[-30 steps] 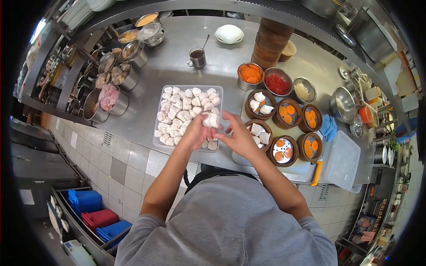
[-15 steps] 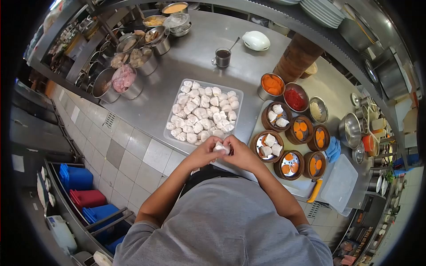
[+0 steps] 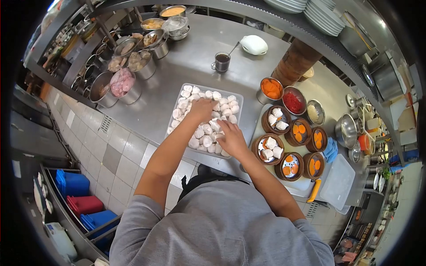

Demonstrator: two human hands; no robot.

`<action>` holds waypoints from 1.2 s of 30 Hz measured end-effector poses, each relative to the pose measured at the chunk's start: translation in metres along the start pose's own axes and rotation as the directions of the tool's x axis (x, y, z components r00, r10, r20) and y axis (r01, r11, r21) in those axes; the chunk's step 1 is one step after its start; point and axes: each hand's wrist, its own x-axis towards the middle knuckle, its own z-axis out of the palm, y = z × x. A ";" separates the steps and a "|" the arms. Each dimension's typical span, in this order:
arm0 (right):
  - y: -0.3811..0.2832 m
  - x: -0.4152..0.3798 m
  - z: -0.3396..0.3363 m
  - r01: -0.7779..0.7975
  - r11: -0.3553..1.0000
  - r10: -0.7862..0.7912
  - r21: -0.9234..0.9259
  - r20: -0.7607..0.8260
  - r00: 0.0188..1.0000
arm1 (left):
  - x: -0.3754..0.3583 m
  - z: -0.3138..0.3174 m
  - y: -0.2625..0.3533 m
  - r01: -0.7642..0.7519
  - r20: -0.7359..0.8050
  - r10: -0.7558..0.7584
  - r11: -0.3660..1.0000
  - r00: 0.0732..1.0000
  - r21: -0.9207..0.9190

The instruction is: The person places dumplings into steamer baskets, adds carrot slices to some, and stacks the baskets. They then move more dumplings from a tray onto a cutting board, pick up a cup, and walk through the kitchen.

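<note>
Left hand [image 3: 203, 111] and right hand [image 3: 231, 137] reach among dumplings [image 3: 207, 141], grip unclear; two baskets [image 3: 263, 119] hold some, four only orange slices [image 3: 302, 129].

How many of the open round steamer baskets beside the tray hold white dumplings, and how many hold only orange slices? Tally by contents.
Dumpling baskets, with white dumplings in them: 2
Orange-only baskets, with orange slices and no dumplings: 4
Total: 6
</note>
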 end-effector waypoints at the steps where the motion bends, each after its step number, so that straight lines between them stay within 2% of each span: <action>1: 0.002 -0.004 0.004 -0.021 1.000 0.021 -0.019 0.019 1.000 | 0.006 -0.003 0.002 0.019 0.048 -0.020 0.999 0.999 0.031; 2: 0.002 -0.008 0.007 -0.036 0.999 0.036 -0.016 0.012 0.999 | 0.009 -0.004 0.006 0.004 0.056 -0.006 0.999 0.998 0.035; 4: 0.001 -0.010 0.008 -0.024 1.000 0.024 -0.018 -0.031 0.999 | 0.021 -0.008 0.012 0.071 0.062 -0.073 0.997 0.995 0.033; 8: 0.005 -0.008 0.008 -0.019 1.000 0.018 -0.012 -0.063 0.998 | 0.037 -0.010 0.010 0.055 0.120 -0.058 0.998 0.991 0.032; 10: 0.027 0.001 0.014 0.028 0.946 0.024 0.324 -0.156 0.987 | 0.034 -0.009 0.009 0.063 0.110 -0.064 0.998 0.992 0.012; 12: 0.053 0.013 0.014 -0.010 0.968 0.066 0.253 -0.214 0.974 | 0.033 -0.009 0.006 0.027 0.094 -0.028 1.000 0.995 0.002; 14: 0.059 0.028 0.006 -0.053 0.982 0.102 0.179 -0.271 0.957 | 0.033 -0.015 0.007 0.036 0.168 -0.020 0.995 0.986 -0.089; 16: 0.050 0.046 -0.007 -0.270 0.962 0.270 0.032 -0.219 0.938 | 0.042 -0.012 0.004 0.043 0.143 -0.032 0.996 0.989 -0.074; 17: 0.050 0.056 -0.009 -0.271 0.962 0.270 0.029 -0.226 0.936 | 0.049 -0.010 0.002 0.061 0.117 -0.054 0.996 0.992 -0.064; 18: 0.054 0.067 -0.006 -0.277 0.958 0.259 -0.073 -0.196 0.946 | 0.052 -0.002 0.001 0.056 0.112 -0.049 0.996 0.993 -0.063; 19: 0.054 0.077 -0.005 -0.277 0.945 0.250 -0.173 -0.165 0.954 | 0.050 0.006 0.001 0.000 -0.027 -0.003 0.996 1.000 -0.090; 20: 0.053 0.086 -0.005 -0.276 0.945 0.247 -0.174 -0.170 0.954 | 0.049 0.013 0.000 -0.058 -0.165 0.039 0.992 0.986 -0.108; 22: 0.049 0.101 -0.004 -0.412 0.868 0.413 -0.276 -0.057 0.909 | 0.046 0.010 0.004 -0.044 -0.163 0.030 0.996 0.986 -0.082; 23: 0.048 0.109 -0.006 -0.410 0.870 0.410 -0.274 -0.060 0.910 | 0.047 0.007 0.004 -0.039 -0.073 0.033 0.996 0.997 -0.084; 24: 0.048 0.116 -0.008 -0.450 0.850 0.471 -0.275 0.012 0.882 | 0.048 0.007 0.004 -0.033 0.020 0.035 0.996 0.999 -0.087; 25: 0.049 0.122 -0.009 -0.487 0.827 0.527 -0.281 0.087 0.845 | 0.048 0.001 0.006 -0.036 0.047 0.040 0.996 0.998 -0.077; 26: 0.050 0.127 -0.013 -0.484 0.828 0.525 -0.284 0.089 0.846 | 0.050 0.006 0.003 -0.033 0.045 0.037 0.996 0.998 -0.080; 28: 0.067 0.135 -0.015 -0.437 0.855 0.498 -0.279 0.211 0.841 | 0.064 0.027 -0.008 -0.041 0.014 0.047 0.956 0.999 -0.290; 29: 0.075 0.134 -0.013 -0.432 0.857 0.494 -0.281 0.209 0.844 | 0.064 0.034 -0.014 -0.040 0.009 0.045 0.956 0.999 -0.290; 31: 0.086 0.129 -0.008 -0.367 0.930 0.367 -0.024 0.030 0.930 | 0.054 0.039 -0.016 -0.050 -0.109 -0.013 0.828 0.994 -0.559; 32: 0.090 0.127 -0.003 -0.371 0.928 0.371 -0.025 0.030 0.928 | 0.054 0.041 -0.014 -0.052 -0.107 -0.010 0.827 0.994 -0.560; 34: 0.091 0.125 0.004 -0.442 0.890 0.451 0.117 -0.066 0.890 | 0.052 0.034 -0.005 0.100 -0.133 -0.228 0.781 0.964 -0.616; 35: 0.093 0.123 0.006 -0.443 0.889 0.452 0.114 -0.065 0.890 | 0.053 0.027 -0.004 0.100 -0.132 -0.228 0.779 0.965 -0.619; 36: 0.094 0.121 0.007 -0.424 0.880 0.451 0.212 -0.099 0.887 | 0.059 0.021 -0.006 0.119 -0.027 -0.170 0.789 0.985 -0.603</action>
